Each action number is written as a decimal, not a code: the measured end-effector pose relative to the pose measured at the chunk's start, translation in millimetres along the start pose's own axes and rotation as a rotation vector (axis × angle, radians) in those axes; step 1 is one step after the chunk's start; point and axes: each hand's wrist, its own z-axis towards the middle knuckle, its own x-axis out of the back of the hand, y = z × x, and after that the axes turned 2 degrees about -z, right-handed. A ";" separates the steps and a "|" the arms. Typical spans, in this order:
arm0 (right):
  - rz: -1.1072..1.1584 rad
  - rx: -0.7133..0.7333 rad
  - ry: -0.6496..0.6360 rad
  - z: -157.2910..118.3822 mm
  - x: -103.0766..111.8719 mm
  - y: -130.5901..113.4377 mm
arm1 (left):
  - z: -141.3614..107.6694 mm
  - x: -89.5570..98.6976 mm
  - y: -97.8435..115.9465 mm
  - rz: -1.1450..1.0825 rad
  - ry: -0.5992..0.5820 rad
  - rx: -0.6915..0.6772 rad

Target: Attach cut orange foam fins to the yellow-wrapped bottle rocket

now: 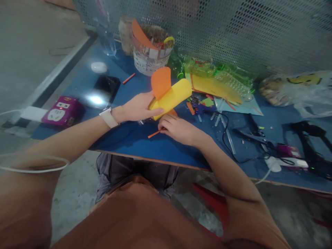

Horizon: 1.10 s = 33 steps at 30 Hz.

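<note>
My left hand (138, 106) is closed around a yellow and orange paper craft, just above the front part of the table. Its yellow rounded strip (176, 96) points up to the right, and an orange rounded piece (161, 83) stands up beside it. Below the craft, my right hand (178, 129) pinches a thin orange strip (154, 134) that sticks out to the left from the fingertips. The underside of the craft is mostly hidden by both hands; a bit of clear plastic shows near the left fingers.
Behind stands a white basket (150, 60) with orange paper in it. Green plastic bottles (199, 67) lie over coloured sheets. A purple power socket (63, 111) and a phone (105, 88) are left. Right lie a glue gun (251, 133), clear glue sticks (228, 135), cables and a plastic bag (308, 90).
</note>
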 end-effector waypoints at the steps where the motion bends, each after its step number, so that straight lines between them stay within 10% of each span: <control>1: 0.015 0.000 0.004 -0.5 0.8 1.7 | -0.1 0.4 0.1 0.000 -0.002 -0.004; 6: 0.150 0.025 0.128 -11.3 14.3 12.3 | -1.0 1.0 1.5 -0.038 -0.006 -0.019; 17: 0.184 -0.321 0.874 -12.6 14.0 30.6 | 0.5 0.1 3.9 -0.065 -0.036 -0.054; 33: -0.071 -0.280 0.498 19.8 60.5 55.1 | -1.3 3.5 12.0 -0.150 -0.035 -0.123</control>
